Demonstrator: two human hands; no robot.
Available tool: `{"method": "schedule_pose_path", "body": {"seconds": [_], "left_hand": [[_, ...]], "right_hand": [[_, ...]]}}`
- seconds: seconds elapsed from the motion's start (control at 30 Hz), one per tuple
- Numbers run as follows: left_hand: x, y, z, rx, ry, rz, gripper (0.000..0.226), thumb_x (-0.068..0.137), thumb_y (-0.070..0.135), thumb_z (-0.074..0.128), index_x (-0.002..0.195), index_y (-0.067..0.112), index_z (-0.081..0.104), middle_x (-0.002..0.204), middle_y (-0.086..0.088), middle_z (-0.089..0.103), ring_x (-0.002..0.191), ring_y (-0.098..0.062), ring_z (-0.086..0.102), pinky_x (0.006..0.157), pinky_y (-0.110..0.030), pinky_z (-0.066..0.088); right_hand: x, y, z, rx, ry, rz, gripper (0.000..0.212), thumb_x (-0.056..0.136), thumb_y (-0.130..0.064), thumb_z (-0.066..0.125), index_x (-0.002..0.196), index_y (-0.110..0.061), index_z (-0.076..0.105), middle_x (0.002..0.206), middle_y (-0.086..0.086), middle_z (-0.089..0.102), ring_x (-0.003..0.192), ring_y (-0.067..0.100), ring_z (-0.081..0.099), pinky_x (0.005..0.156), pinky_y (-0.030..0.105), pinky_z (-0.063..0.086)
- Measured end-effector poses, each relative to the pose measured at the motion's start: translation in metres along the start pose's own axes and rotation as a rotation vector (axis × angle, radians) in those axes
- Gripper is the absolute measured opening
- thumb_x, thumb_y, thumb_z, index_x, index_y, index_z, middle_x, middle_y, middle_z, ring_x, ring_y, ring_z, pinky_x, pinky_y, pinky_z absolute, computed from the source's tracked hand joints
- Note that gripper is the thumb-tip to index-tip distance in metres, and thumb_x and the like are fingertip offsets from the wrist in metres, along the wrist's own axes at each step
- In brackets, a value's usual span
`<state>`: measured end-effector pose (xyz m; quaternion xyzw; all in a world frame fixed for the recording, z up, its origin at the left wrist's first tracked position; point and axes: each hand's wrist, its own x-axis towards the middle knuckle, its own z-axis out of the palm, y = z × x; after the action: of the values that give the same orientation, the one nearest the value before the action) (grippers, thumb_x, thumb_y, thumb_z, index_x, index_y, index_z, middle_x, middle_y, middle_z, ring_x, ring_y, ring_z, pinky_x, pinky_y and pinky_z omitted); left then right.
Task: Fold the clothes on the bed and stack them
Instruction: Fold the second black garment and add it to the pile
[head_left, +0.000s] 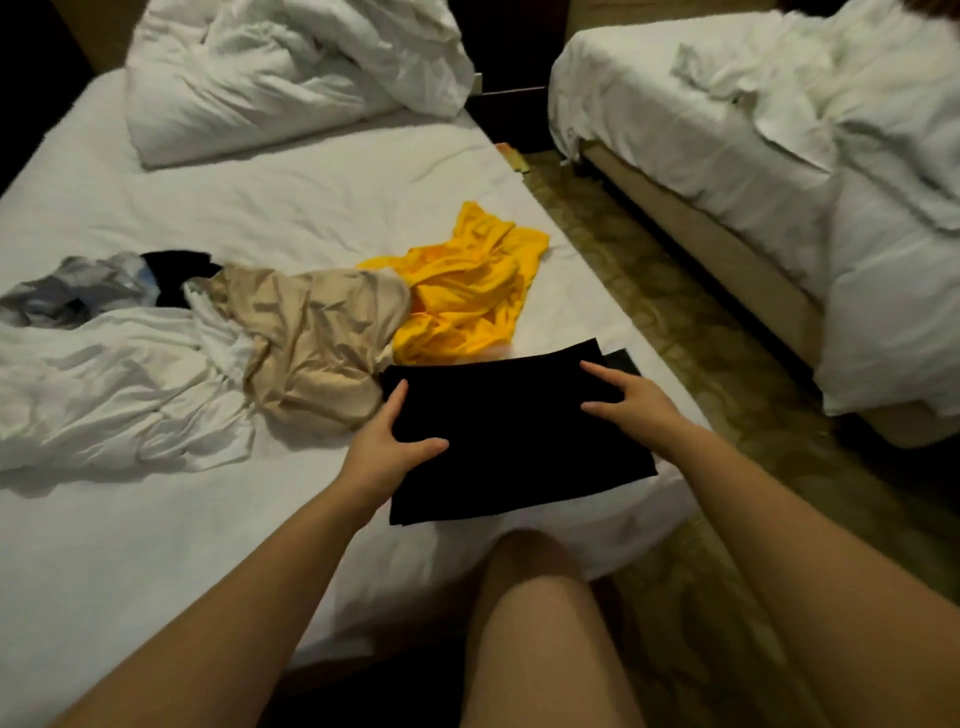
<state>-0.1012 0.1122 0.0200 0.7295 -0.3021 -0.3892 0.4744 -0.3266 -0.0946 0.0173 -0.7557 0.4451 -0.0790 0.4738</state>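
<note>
Folded garment (519, 441) lies near the bed's (311, 197) right edge; crumpled clothes (311, 338) behind-left (touching it); duvet (291, 67) heaped far behind.

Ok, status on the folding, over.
Left hand grips folded black garment at its left edge, right hand flat on top. Beige garment and yellow garment crumpled just beyond, unfolded. Nothing in the way.
</note>
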Motion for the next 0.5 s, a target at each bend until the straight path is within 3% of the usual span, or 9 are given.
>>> {"method": "schedule_pose_path", "body": {"seconds": [0.2,0.3,0.5], "left_hand": [[0.052,0.017,0.075,0.132,0.040,0.060,0.085,0.081,0.018,0.071,0.149,0.024,0.020,0.146,-0.007,0.040,0.128,-0.026,0.043,0.100,-0.037,0.042],[0.069,0.008,0.097,0.179,0.054,0.037,0.088,0.079,0.021,0.073,0.149,0.022,0.020,0.147,-0.009,0.039,0.131,-0.027,0.040,0.103,-0.041,0.040],[0.076,-0.034,0.111,0.130,0.013,-0.152,0.084,0.083,0.021,0.069,0.149,0.023,0.016,0.146,-0.008,0.040,0.129,-0.027,0.042,0.097,-0.034,0.040]], "right_hand": [[0.034,0.026,-0.062,-0.018,0.140,0.001,0.055,0.089,-0.011,0.062,0.138,-0.029,0.045,0.136,0.004,0.051,0.119,0.022,0.051,0.097,0.031,0.045],[0.055,0.043,-0.074,-0.062,0.088,0.034,0.055,0.090,-0.014,0.061,0.137,-0.035,0.044,0.140,0.005,0.047,0.122,0.022,0.049,0.093,0.026,0.043],[0.072,0.084,-0.054,-0.115,-0.023,0.100,0.054,0.092,-0.019,0.059,0.139,-0.038,0.040,0.143,0.001,0.045,0.125,0.022,0.047,0.096,0.029,0.043]]}}
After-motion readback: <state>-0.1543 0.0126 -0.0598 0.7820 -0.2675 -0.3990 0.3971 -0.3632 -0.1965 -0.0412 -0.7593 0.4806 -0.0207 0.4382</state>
